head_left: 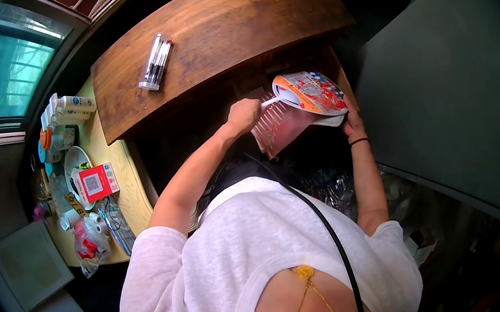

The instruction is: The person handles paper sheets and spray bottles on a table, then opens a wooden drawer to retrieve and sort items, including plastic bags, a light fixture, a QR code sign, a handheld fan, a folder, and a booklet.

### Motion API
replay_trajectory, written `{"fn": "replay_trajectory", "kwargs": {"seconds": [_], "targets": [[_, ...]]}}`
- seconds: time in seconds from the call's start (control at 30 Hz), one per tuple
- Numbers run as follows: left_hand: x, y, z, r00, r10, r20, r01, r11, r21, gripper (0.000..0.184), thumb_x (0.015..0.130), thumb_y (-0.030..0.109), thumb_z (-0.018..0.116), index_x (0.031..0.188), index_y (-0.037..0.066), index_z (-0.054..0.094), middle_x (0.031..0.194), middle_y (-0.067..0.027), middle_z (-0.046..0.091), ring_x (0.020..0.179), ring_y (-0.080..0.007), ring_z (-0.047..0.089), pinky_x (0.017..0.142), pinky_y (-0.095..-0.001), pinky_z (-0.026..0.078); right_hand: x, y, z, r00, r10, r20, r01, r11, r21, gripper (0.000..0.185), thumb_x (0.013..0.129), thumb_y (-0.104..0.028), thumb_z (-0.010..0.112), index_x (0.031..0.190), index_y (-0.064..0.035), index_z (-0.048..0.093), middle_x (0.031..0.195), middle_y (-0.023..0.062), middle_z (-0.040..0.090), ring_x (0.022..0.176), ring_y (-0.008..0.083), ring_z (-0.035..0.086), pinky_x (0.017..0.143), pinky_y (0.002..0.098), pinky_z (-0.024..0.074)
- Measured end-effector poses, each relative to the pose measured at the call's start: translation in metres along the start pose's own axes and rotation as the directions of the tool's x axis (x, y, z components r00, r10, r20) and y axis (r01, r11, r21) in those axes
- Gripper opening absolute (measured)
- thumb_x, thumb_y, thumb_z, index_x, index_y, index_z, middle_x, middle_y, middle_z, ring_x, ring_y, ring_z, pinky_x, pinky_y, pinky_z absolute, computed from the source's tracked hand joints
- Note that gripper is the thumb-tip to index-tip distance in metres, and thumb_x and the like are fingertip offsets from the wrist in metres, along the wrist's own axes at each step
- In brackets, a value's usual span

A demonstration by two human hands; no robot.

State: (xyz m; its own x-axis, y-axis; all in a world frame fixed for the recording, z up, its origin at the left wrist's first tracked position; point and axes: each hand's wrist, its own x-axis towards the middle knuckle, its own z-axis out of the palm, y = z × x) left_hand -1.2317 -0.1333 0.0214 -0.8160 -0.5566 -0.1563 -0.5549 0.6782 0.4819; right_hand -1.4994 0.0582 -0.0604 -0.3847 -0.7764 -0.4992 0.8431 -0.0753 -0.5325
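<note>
My left hand (pixel 244 117) is closed around the white handle of a printed hand fan (pixel 312 91), whose face is orange, red and white. At the fan's far edge is my right hand (pixel 353 123), its fingers mostly hidden behind the fan and a whitish item (pixel 329 121) underneath. I cannot tell which of these the right hand grips. A translucent pink comb-bound notebook (pixel 284 128) hangs below the fan, near my left hand. All of this is held over the dark opening under the wooden desktop (pixel 216 29).
A clear tube of pens (pixel 155 63) lies on the desktop. To the left, a side table (pixel 129 177) carries bottles (pixel 72 106), a red QR-code card (pixel 98 182) and a plastic bag (pixel 91 238). A big dark panel (pixel 448 94) stands on the right. A black cable (pixel 323 222) crosses my chest.
</note>
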Motion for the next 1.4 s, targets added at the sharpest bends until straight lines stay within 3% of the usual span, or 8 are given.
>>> {"fn": "replay_trajectory", "kwargs": {"seconds": [0.07,0.4,0.47,0.53,0.93,1.07,1.17,1.4], "targets": [[0.005,-0.007,-0.007,0.990,-0.067,0.124,0.082,0.989,-0.124,0.039,0.084,0.035,0.050,0.070,0.000,0.058,0.061,-0.0192,0.055,0.064,-0.0344,0.056,0.059,-0.0420,0.043,0.002,-0.005,0.002,0.989,0.115,-0.093,-0.099,0.982,0.162,0.047,0.084,-0.042,0.051,0.113,-0.0046,0.049,0.111,0.0102,0.054,0.098,0.0226,0.051,0.086,0.0358,0.0411],[0.009,-0.026,0.001,0.814,-0.059,0.577,0.465,0.662,-0.588,0.046,0.088,0.039,0.045,0.070,-0.002,0.058,0.054,-0.0116,0.051,0.051,-0.0212,0.052,0.049,-0.0344,0.042,0.004,0.034,-0.039,0.943,0.105,-0.317,-0.059,0.987,0.150,0.023,0.085,-0.023,0.053,0.092,-0.0011,0.057,0.090,0.0089,0.059,0.080,0.0198,0.054,0.071,0.0315,0.0456],[0.004,-0.053,0.040,0.994,-0.054,0.094,0.055,0.999,-0.004,0.040,0.088,0.034,0.044,0.072,0.001,0.059,0.060,-0.0187,0.056,0.058,-0.0326,0.058,0.053,-0.0412,0.045,0.004,0.046,-0.053,0.944,0.166,-0.286,-0.136,0.983,0.122,0.019,0.084,-0.019,0.053,0.090,-0.0013,0.057,0.087,0.0086,0.059,0.077,0.0193,0.054,0.068,0.0306,0.0455],[-0.003,-0.034,0.026,0.993,-0.091,0.077,0.082,0.990,0.111,0.035,0.087,0.029,0.045,0.069,0.002,0.059,0.067,-0.0204,0.059,0.072,-0.0371,0.058,0.062,-0.0451,0.046,0.002,0.052,-0.053,0.921,0.172,-0.350,-0.133,0.982,0.133,0.016,0.084,-0.016,0.053,0.090,-0.0015,0.056,0.084,0.0089,0.059,0.075,0.0190,0.054,0.065,0.0304,0.0451],[-0.016,0.010,0.016,0.938,0.274,-0.210,-0.208,0.934,0.289,0.007,0.076,0.011,0.048,0.080,0.006,0.047,0.072,-0.0108,0.055,0.064,-0.0267,0.056,0.058,-0.0372,0.042,-0.051,0.076,0.121,0.946,0.068,0.316,0.121,0.833,-0.540,0.037,0.087,-0.017,0.050,0.119,-0.0015,0.042,0.118,0.0159,0.049,0.105,0.0200,0.050,0.087,0.0331,0.0429],[-0.019,0.017,0.016,0.955,0.276,-0.113,-0.254,0.951,0.174,0.014,0.079,0.014,0.048,0.086,0.003,0.046,0.078,-0.0138,0.055,0.068,-0.0288,0.057,0.060,-0.0375,0.043,-0.023,0.085,0.152,0.986,-0.094,0.134,0.086,0.994,0.067,0.033,0.090,-0.018,0.045,0.116,0.0017,0.041,0.110,0.0195,0.052,0.103,0.0290,0.051,0.089,0.0394,0.0413],[-0.025,0.019,-0.002,0.940,0.299,0.163,-0.294,0.954,-0.058,0.032,0.085,0.029,0.051,0.100,0.001,0.047,0.088,-0.0179,0.055,0.080,-0.0339,0.057,0.065,-0.0408,0.045,-0.003,0.085,0.128,0.985,-0.088,-0.152,0.088,0.996,-0.004,0.020,0.088,-0.019,0.049,0.094,0.0001,0.050,0.076,0.0121,0.056,0.070,0.0242,0.058,0.069,0.0343,0.0494],[-0.063,-0.032,-0.041,0.998,0.060,-0.034,-0.063,0.993,-0.097,0.033,0.081,0.023,0.056,0.107,0.004,0.049,0.097,-0.0162,0.053,0.089,-0.0329,0.053,0.077,-0.0386,0.043,0.014,0.037,0.058,0.677,-0.454,-0.579,0.206,0.873,-0.443,0.013,0.076,0.001,0.045,0.064,-0.0045,0.041,0.051,0.0032,0.039,0.040,0.0127,0.040,0.033,0.0255,0.0319]]}}
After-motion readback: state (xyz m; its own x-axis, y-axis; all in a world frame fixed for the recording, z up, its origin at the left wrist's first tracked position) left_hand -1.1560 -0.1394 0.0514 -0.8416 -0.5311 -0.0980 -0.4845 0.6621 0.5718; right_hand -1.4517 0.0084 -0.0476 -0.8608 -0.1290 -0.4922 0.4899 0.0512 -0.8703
